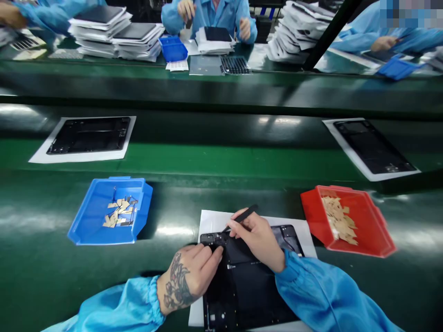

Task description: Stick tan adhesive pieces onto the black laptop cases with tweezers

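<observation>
A black flat panel [249, 281] lies on a white sheet [211, 221] on the green bench in front of me. My left hand [188, 274] rests on the panel's upper left corner, fingers together and pressed flat against it. My right hand [258, 237] is closed around a thin black tool [242, 216], pen-fashion, with its tip touching the panel's top edge next to my left fingertips. Both of my arms wear blue sleeves.
A blue tray [104, 226] with small tan pieces sits to the left, a red tray [367, 230] with similar pieces to the right. Two more black panels on white sheets [88, 136] [374, 147] lie on the belt beyond. People in blue work across the bench among stacked panels [117, 34].
</observation>
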`<state>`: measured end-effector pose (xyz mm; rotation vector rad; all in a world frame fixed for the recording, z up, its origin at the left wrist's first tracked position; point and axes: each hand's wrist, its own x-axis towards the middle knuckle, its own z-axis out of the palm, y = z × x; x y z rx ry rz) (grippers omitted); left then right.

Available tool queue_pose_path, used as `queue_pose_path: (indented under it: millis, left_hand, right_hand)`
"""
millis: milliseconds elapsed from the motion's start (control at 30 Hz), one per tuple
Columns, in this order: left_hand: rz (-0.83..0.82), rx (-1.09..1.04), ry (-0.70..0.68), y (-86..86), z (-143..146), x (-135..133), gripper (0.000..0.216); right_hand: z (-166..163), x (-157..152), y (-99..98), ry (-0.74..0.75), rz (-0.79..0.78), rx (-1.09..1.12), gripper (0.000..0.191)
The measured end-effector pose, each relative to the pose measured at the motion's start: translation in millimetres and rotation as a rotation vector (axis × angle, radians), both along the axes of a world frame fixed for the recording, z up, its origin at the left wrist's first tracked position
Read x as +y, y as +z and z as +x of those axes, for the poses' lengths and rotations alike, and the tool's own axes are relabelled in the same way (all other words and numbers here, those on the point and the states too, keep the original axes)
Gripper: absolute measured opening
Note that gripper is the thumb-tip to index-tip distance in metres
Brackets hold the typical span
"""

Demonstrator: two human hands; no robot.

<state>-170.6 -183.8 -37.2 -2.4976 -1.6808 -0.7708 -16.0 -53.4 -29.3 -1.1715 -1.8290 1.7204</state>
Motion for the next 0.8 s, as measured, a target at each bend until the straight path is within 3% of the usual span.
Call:
queue_pose_path:
  millis: [333,800]
  left_hand:
    - [-0.105,-0.041,0.003,0.5,0.7,-1.3,0.027]
    - [-0.113,-0.063,0.016,-0.4,1.7,-1.9,0.026]
  right_hand:
    - [-1.7,-0.4,3.3,0.015,0.041,-0.039,0.015]
    - [-3.3,-1.1,3.9,0.013,0.059,-0.041,0.015]
